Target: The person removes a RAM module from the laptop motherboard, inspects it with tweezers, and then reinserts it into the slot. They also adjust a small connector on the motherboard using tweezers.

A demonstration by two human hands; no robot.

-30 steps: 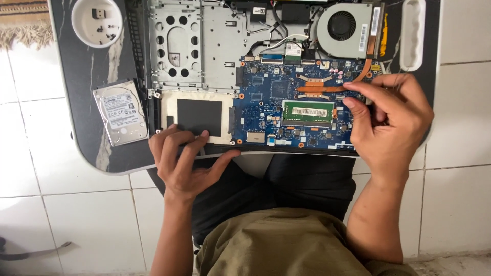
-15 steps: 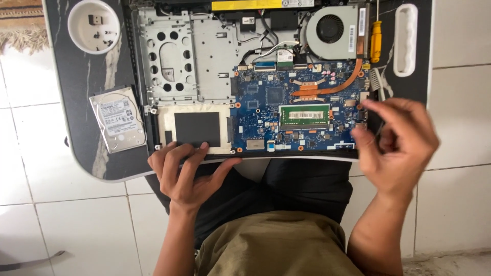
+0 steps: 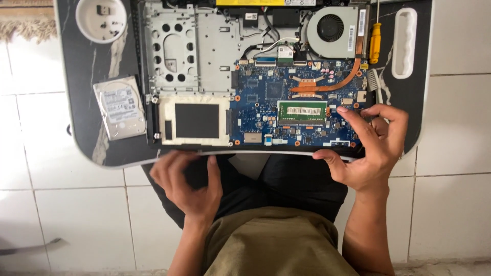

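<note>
An opened laptop (image 3: 204, 56) lies on a dark lap table (image 3: 87, 66), its blue circuit board (image 3: 266, 97) bare, with a green memory stick (image 3: 302, 111) in the middle and a round fan (image 3: 331, 28) at the top right. My right hand (image 3: 371, 148) rests at the laptop's near right corner, fingers spread over the board's edge, thumb on the front rim, holding nothing. My left hand (image 3: 189, 181) hangs blurred just below the table's front edge, fingers apart and empty.
A silver hard drive (image 3: 120, 107) lies left of the laptop. A white round dish (image 3: 101, 19) with small parts sits at the table's top left. A yellow-handled screwdriver (image 3: 375, 41) and a white oblong slot (image 3: 404, 43) are at the right. White floor tiles surround.
My left hand slid off the laptop's front edge down toward my lap. My right hand moved from the board's right part to the near right corner and spread its fingers.
</note>
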